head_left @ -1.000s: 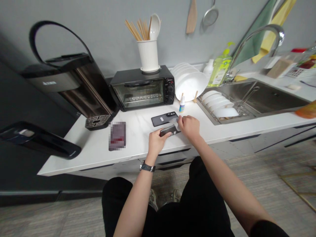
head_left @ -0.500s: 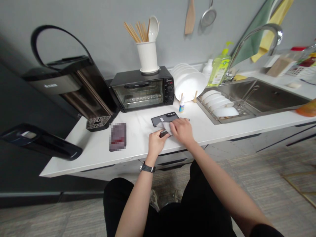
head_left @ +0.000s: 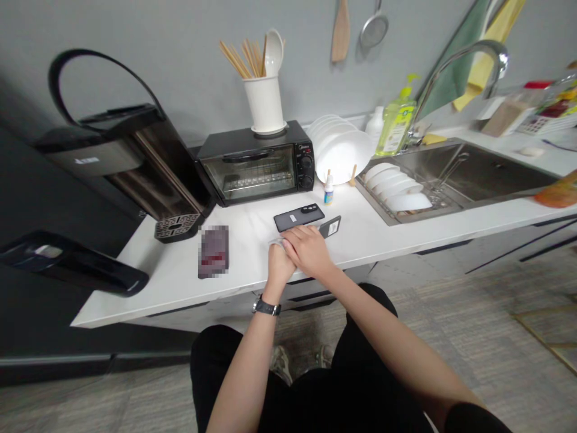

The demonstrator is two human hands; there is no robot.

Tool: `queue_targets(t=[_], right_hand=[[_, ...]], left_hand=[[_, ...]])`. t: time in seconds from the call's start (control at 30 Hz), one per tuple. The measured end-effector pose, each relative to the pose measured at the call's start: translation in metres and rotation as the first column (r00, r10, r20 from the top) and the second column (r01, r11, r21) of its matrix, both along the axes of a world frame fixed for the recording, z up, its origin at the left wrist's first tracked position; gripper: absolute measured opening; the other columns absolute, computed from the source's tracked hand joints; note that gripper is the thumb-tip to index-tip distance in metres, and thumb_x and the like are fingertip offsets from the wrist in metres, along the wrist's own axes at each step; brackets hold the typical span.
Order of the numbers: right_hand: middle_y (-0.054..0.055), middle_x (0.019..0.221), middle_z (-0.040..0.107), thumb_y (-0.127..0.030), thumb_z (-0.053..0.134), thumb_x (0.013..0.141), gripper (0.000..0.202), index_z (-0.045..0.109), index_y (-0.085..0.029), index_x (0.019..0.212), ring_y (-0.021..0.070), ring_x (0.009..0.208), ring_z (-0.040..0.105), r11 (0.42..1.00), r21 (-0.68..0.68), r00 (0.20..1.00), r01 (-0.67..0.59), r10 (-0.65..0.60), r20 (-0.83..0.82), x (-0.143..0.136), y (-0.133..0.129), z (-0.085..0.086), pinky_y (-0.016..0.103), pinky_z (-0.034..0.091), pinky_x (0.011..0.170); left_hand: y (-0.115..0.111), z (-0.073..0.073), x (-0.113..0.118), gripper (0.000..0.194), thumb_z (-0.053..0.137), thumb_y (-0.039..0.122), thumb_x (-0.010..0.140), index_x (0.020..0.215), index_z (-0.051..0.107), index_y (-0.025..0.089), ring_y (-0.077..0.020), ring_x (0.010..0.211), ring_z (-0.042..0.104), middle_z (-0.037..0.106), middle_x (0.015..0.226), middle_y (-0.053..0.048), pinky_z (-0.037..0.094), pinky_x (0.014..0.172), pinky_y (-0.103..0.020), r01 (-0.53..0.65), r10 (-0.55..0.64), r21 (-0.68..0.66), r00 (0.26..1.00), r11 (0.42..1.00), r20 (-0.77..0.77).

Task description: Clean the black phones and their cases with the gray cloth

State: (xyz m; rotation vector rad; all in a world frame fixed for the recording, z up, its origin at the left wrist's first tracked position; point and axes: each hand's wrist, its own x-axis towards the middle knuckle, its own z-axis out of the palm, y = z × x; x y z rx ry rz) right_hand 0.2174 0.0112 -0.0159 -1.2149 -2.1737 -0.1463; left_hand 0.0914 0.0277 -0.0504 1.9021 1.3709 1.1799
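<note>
Over the counter's front part, my left hand (head_left: 280,264) is closed around one end of a dark, flat phone (head_left: 331,227), whose far end with a white label sticks out to the right. My right hand (head_left: 309,249) lies across the phone and the left fingers, pressing a pale wipe (head_left: 276,242) that shows only at its edge. Most of the held phone is hidden under the hands. Just behind them a second dark phone (head_left: 298,218) rests back up on the counter. A small white spray bottle (head_left: 329,191) with a blue label stands beyond it.
To the left lie a blurred-out dark item (head_left: 214,251) and a black drinks machine (head_left: 121,162). A toaster oven (head_left: 256,165) carries a white utensil pot (head_left: 265,103). Plates (head_left: 345,153) stand at the back, beside a sink (head_left: 491,171) with bowls (head_left: 396,186) in a rack.
My right hand has slid left along the held phone with the wipe, now overlapping my left hand. The phone's labelled right end has come into sight. The view has shifted slightly.
</note>
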Motion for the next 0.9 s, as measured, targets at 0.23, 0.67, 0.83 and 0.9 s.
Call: queue_targets(t=[0.23,0.67,0.83,0.9], right_hand=[[0.011,0.082,0.073,-0.020,0.042,0.108,0.041,0.070,-0.018,0.078,0.0253,0.086,0.062,0.918,-0.049,0.917,0.394,-0.396,-0.047,0.083,0.033,-0.001,0.038,0.035,0.080],[0.009,0.088,0.076,-0.026,0.043,0.108,0.038,0.073,-0.018,0.086,0.0254,0.091,0.062,0.982,-0.011,0.982,0.190,-0.190,-0.006,0.050,0.023,-0.001,0.040,0.036,0.085],[0.012,0.097,0.079,-0.017,0.043,0.104,0.037,0.074,-0.018,0.084,0.0274,0.105,0.066,0.940,-0.020,0.927,0.341,-0.340,-0.155,0.073,0.037,-0.002,0.042,0.040,0.099],[0.010,0.099,0.080,-0.015,0.044,0.102,0.035,0.076,-0.019,0.087,0.0275,0.114,0.065,0.960,0.003,0.943,0.279,-0.273,-0.192,0.043,0.027,-0.003,0.045,0.035,0.110]], left_hand=[[-0.006,0.007,0.011,0.028,0.074,0.044,0.087,0.083,0.078,0.017,-0.0134,0.063,0.056,0.067,0.068,0.002,0.038,0.060,-0.023,0.065,-0.057,-0.065,0.992,0.996,0.110],[-0.004,0.005,0.005,0.022,0.072,0.031,0.087,0.071,0.074,0.016,-0.0136,0.058,0.055,0.064,0.061,0.001,0.036,0.057,-0.024,0.003,-0.002,-0.041,0.999,0.999,0.044],[-0.005,0.006,0.011,0.026,0.075,0.039,0.088,0.077,0.077,0.016,-0.0132,0.061,0.055,0.065,0.064,0.003,0.037,0.059,-0.023,0.035,-0.031,-0.053,0.997,0.998,0.064],[-0.004,0.006,0.010,0.025,0.072,0.031,0.088,0.069,0.072,0.016,-0.0136,0.059,0.054,0.063,0.061,0.001,0.036,0.058,-0.024,0.006,-0.005,-0.034,0.999,0.999,0.035]])
